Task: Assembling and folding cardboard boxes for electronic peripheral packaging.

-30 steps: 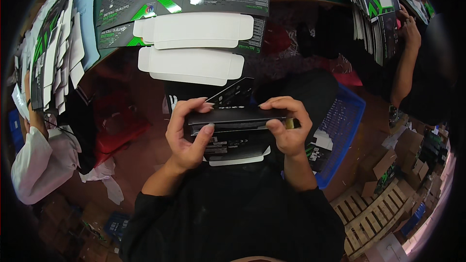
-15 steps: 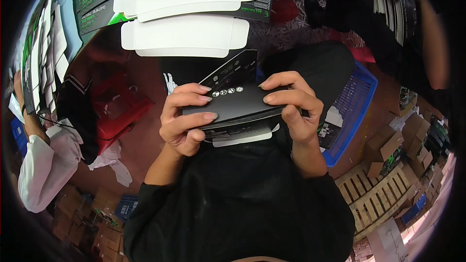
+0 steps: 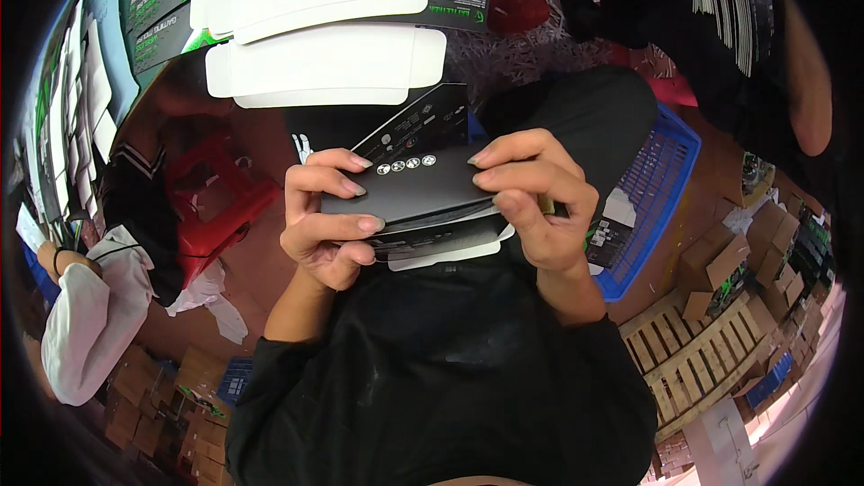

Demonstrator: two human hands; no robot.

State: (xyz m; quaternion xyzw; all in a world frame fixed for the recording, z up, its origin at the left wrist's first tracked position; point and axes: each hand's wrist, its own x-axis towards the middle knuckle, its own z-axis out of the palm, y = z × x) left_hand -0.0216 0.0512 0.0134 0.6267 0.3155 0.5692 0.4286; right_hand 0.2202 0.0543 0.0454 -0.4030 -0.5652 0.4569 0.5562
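Flat, dark grey cardboard box point(image 3: 414, 191), matte on top, lies at the centre of the frame, held up in front of the black shirt point(image 3: 441, 369). Its upper face carries a row of four small round white icons near the far edge, and its long near edge shows thin, layered board with narrow dark gaps. A glossy black printed panel point(image 3: 421, 124) with a slanting edge stands up behind it; whether the two are joined cannot be told. Below the near edge a white-edged card tab point(image 3: 447, 256) sticks out.

The left hand point(image 3: 317, 216) grasps the box's left end, fingertips spread over the upper face and near edge. The right hand point(image 3: 547, 202) grips the right end, two fingertips on top and the thumb at the near edge.

White, tabbed card pieces point(image 3: 324, 67) lie at the upper left, and a blue plastic basket point(image 3: 668, 175) stands right of centre.
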